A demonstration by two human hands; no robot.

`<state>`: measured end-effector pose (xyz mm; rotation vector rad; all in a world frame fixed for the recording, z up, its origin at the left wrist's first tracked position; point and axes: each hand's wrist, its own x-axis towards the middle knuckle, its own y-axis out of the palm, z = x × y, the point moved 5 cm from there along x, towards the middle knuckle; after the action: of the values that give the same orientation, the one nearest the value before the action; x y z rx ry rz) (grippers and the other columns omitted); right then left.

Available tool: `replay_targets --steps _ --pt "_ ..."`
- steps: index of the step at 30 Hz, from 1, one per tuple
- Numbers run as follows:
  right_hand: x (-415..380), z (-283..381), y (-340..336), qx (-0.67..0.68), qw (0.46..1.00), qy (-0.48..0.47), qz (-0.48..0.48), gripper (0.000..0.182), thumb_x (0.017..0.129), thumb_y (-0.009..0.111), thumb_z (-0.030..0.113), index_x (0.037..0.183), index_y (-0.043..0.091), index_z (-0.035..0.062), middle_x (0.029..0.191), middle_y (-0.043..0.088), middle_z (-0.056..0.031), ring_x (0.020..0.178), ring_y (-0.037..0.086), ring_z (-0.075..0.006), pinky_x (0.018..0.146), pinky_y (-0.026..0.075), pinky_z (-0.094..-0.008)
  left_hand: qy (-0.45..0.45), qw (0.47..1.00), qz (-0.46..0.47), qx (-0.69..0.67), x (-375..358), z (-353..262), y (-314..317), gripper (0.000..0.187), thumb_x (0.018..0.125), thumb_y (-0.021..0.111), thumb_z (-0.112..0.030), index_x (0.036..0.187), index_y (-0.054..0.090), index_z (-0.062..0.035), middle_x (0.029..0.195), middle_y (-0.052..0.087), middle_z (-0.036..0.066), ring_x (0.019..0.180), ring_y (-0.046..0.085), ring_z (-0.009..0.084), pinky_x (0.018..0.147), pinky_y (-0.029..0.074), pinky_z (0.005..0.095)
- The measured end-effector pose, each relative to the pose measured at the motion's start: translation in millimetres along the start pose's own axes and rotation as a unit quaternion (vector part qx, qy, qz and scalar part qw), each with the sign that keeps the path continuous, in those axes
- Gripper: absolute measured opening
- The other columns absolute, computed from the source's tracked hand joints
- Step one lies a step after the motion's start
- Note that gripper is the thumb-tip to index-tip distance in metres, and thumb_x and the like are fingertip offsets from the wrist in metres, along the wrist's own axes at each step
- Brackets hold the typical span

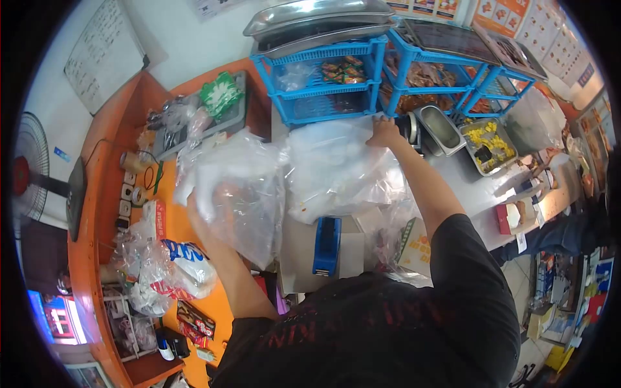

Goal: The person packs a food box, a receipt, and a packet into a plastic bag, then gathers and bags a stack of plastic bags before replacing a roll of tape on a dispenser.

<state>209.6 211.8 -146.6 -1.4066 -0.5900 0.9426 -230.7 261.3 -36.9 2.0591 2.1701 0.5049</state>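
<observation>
Left hand is closed around a crumpled clear plastic bag, left of the blue tape dispenser. Right hand, fingers curled, rests on a second clear plastic bag beyond the dispenser.

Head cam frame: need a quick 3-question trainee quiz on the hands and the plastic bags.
1. True or false: the left hand is inside a clear plastic bag.
2. The right hand reaches toward: A) blue crates B) fan C) blue tape dispenser
3. Fill in: the metal tray right of the crates holds ____ pieces of food.

Key: 1 true; 2 A; 3 yellow
</observation>
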Motion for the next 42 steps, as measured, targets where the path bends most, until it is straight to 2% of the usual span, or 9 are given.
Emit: replay_targets --steps 6,17,23,26,29,33,36,39,42 --pt "2.3 -19.8 -0.2 0.048 0.989 0.127 0.066 0.118 0.046 0.075 0.051 0.136 0.017 0.0037 0.128 0.038 -0.0187 0.116 0.039 -0.0363 0.096 0.035 -0.0387 -0.031 0.985 -0.069 -0.152 -5.3 -46.0 -35.8 0.037 0.075 0.062 -0.015 0.109 0.051 -0.0024 0.101 0.056 0.012 0.092 0.053 0.0239 0.081 0.044 0.0327" --pt "-4.2 37.1 4.0 -0.069 0.993 -0.042 0.086 0.089 0.053 0.073 0.036 0.126 0.035 0.0022 0.129 0.036 -0.0148 0.12 0.035 -0.0305 0.094 0.035 -0.0447 -0.15 0.965 -0.091 -0.192 -39.9 -66.0 -26.9 0.044 0.076 0.062 -0.021 0.113 0.049 -0.0015 0.105 0.054 0.013 0.094 0.053 0.0206 0.081 0.043 0.0318" --pt "25.3 44.3 5.5 -0.02 0.992 -0.121 0.016 0.067 0.06 0.059 0.026 0.12 0.042 0.0012 0.126 0.042 -0.0155 0.121 0.036 -0.0277 0.095 0.034 -0.044 -0.188 0.943 -0.156 -0.228 -59.3 -76.4 -0.2 0.047 0.076 0.062 -0.024 0.115 0.048 -0.0009 0.106 0.053 0.013 0.095 0.053 0.0188 0.081 0.043 0.0314" --pt "39.9 54.3 15.1 -0.024 0.988 -0.139 0.056 0.061 0.061 0.056 0.028 0.117 0.048 0.0031 0.123 0.046 -0.0148 0.12 0.038 -0.0245 0.095 0.033 -0.0447 -0.142 0.974 -0.002 -0.177 -41.0 -61.6 -29.8 0.047 0.075 0.061 -0.02 0.115 0.047 0.0012 0.105 0.054 0.013 0.096 0.053 0.0208 0.084 0.041 0.0327" --pt "48.9 56.7 11.1 -0.01 0.985 -0.163 0.053 0.052 0.064 0.053 0.029 0.11 0.055 0.006 0.117 0.052 -0.0143 0.114 0.044 -0.0244 0.092 0.037 -0.0412 -0.147 0.968 -0.13 -0.158 -45.5 -54.0 -46.9 0.045 0.074 0.061 -0.015 0.114 0.048 0.0006 0.105 0.054 0.013 0.096 0.052 0.0207 0.083 0.041 0.0322" --pt "56.9 75.2 24.7 -0.173 0.92 -0.322 0.139 0.046 0.065 0.054 0.03 0.105 0.058 0.0077 0.114 0.054 -0.0138 0.108 0.049 -0.0281 0.088 0.039 -0.0379 -0.097 0.99 -0.098 0.003 -44.8 -55.8 -66.0 0.045 0.072 0.061 -0.013 0.113 0.048 0.0005 0.106 0.053 0.012 0.098 0.051 0.0208 0.084 0.04 0.0329" --pt "20.4 71.7 7.3 0.04 0.93 -0.279 0.235 0.045 0.064 0.057 0.035 0.097 0.06 0.0047 0.108 0.056 -0.0177 0.104 0.051 -0.0299 0.085 0.041 -0.0357 -0.089 0.99 -0.108 0.015 -47.6 -56.4 -65.4 0.046 0.07 0.063 -0.01 0.112 0.049 0.0009 0.103 0.054 0.012 0.096 0.051 0.0207 0.084 0.041 0.0326" --pt "3.3 65.4 8.3 -0.007 0.929 -0.323 0.182 0.054 0.063 0.062 0.036 0.105 0.055 0.0028 0.11 0.054 -0.0199 0.105 0.05 -0.0317 0.087 0.041 -0.0392 -0.092 0.989 -0.11 0.026 -48.5 -49.3 -72.6 0.046 0.068 0.064 -0.009 0.111 0.05 0.0012 0.1 0.055 0.011 0.094 0.052 0.0207 0.083 0.041 0.0325" --pt "-4.3 27.1 7.4 -0.123 0.966 -0.222 0.049 0.074 0.064 0.066 0.039 0.12 0.041 -0.0023 0.116 0.047 -0.023 0.109 0.046 -0.0358 0.094 0.034 -0.0418 0.014 0.994 -0.023 0.109 -45.4 -49.9 -77.7 0.048 0.067 0.065 -0.007 0.112 0.049 0.0019 0.098 0.056 0.011 0.092 0.053 0.0215 0.083 0.041 0.0328"
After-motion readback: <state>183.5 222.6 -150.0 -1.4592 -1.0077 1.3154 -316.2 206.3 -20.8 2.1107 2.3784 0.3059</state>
